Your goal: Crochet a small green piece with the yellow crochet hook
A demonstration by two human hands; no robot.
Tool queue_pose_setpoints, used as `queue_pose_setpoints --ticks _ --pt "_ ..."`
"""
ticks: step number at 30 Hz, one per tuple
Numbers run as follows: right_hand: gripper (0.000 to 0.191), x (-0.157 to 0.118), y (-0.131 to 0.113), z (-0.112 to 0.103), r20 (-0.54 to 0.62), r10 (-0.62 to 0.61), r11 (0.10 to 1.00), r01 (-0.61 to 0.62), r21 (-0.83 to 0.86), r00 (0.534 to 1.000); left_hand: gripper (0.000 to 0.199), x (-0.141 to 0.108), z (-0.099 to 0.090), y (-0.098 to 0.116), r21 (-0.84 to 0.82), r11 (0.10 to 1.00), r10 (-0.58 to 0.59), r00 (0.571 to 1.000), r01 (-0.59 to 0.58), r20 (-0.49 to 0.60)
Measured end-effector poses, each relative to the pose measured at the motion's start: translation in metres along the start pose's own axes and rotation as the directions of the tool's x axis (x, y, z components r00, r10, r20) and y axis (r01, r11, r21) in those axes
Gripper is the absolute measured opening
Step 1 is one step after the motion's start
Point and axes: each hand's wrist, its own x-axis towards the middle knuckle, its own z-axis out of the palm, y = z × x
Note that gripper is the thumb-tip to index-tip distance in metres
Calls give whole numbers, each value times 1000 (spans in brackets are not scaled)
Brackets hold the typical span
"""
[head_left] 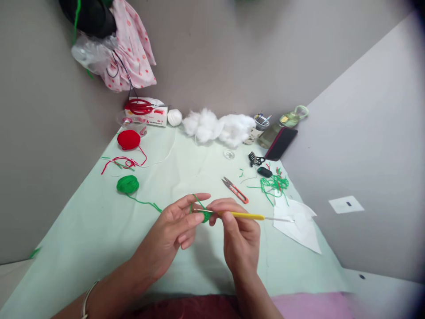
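Note:
Between my two hands is a small piece of green crochet work (206, 215). My left hand (177, 228) pinches it between thumb and fingers, and green yarn loops over the raised index finger. In my right hand (241, 235) is a crochet hook (247, 215) with a yellow grip, its metal tip lying across the green piece near my left thumb. The hook's other metal end points right. A strand runs from my left hand toward the green yarn ball (128, 184) on the left of the table.
Orange thread snips (236, 190) lie just beyond my hands. Left stand a red yarn ball (129, 140) and red scissors (141, 106) on a box. White stuffing (217, 127) lies at the back. To the right are a phone (281, 144), green yarn scraps (275, 184) and white paper (295, 223).

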Motion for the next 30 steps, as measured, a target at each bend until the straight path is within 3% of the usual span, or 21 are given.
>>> queue_pose_setpoints --ticks 5,8,10,13,15,17,19,20,22,25,27,30 --pt "20 4 3 -1 -62 143 982 -134 136 988 29 0 -1 0 34 999 4 1000 -3 -10" --pt "25 6 -3 -1 -71 126 984 -116 136 989 28 0 -2 0 62 998 14 1000 -14 -10" --pt "26 4 -7 -2 -72 65 996 -61 59 995 27 1 -3 -1 90 996 29 1000 -28 -12" --pt "25 -3 -7 -5 -28 -84 973 76 -216 996 28 1 -4 -5 170 982 87 996 -80 -34" --pt "27 -9 -3 -6 79 -239 873 250 -419 968 30 1 -3 -7 234 964 147 987 -127 -71" --pt "34 -14 2 -7 210 -381 697 430 -574 900 37 0 -1 -8 234 962 164 982 -139 -94" --pt "40 -16 7 -8 295 -444 555 518 -651 846 45 -1 1 -6 150 986 93 993 -80 -80" --pt "40 -16 7 -8 293 -449 546 519 -657 844 47 -1 2 -5 95 995 37 998 -31 -59" --pt "34 -13 5 -8 183 -416 679 438 -590 891 45 0 1 -1 6 999 -48 999 48 -22" --pt "25 -4 -2 -5 -28 -236 923 215 -319 971 36 2 -2 2 -32 999 -41 999 40 -7" --pt "23 0 -5 -2 -45 -141 969 128 -213 989 32 3 -3 1 12 1000 -2 1000 2 -2" --pt "20 0 -4 2 10 -137 949 134 -286 990 31 1 0 -3 117 991 65 998 -62 -21"
